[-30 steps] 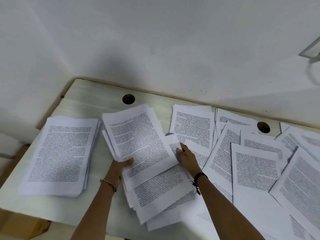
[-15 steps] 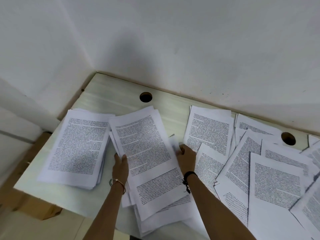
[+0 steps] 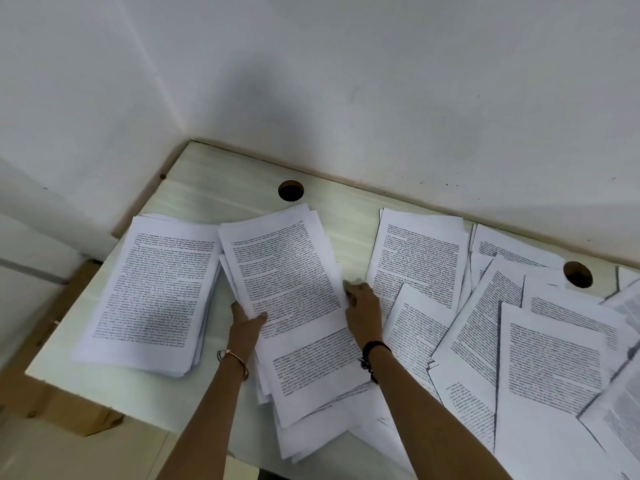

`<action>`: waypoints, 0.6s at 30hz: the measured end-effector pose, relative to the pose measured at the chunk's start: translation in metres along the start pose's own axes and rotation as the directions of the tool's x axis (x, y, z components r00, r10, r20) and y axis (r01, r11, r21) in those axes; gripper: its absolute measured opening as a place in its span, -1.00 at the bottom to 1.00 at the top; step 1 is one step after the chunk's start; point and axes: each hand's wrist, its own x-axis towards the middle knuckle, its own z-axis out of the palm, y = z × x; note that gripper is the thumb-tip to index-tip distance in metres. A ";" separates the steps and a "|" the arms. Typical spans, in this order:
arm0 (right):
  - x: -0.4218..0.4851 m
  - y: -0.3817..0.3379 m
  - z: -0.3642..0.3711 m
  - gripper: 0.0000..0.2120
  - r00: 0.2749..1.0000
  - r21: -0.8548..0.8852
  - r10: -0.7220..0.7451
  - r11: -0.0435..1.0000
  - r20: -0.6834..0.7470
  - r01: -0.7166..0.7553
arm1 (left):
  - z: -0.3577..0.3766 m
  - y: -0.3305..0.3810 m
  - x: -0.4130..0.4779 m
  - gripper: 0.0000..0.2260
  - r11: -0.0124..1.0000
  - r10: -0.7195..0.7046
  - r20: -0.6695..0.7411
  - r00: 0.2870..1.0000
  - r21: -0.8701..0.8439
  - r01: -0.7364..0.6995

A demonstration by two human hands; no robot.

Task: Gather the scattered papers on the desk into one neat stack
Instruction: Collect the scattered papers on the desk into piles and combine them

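The left hand [image 3: 247,325] grips the lower left edge of a loose bundle of papers [image 3: 287,268] at mid-frame, with the thumb pressed on the top sheet and the fingers beneath. The right hand [image 3: 363,311] is curled round the bundle's right edge, so both hands clasp the sheets between them. The bundle is fanned and skewed, and its lower sheets trail toward the bottom of the frame. Just to its left, meeting it along one edge, the gathered stack [image 3: 156,289] lies on the desk [image 3: 214,195]. Across the right of the frame scattered papers [image 3: 554,358] overlap one another. The step in hand looks like collecting this bundle. Next it probably needs squaring and laying on the stack, before reaching for the sheets at the right.
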 end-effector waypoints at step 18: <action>-0.012 0.084 -0.105 -0.27 0.867 0.644 0.461 0.609 0.188 -0.463 | 0.128 -0.001 -0.028 -0.26 0.900 -0.184 -0.074 0.980 -0.414 0.138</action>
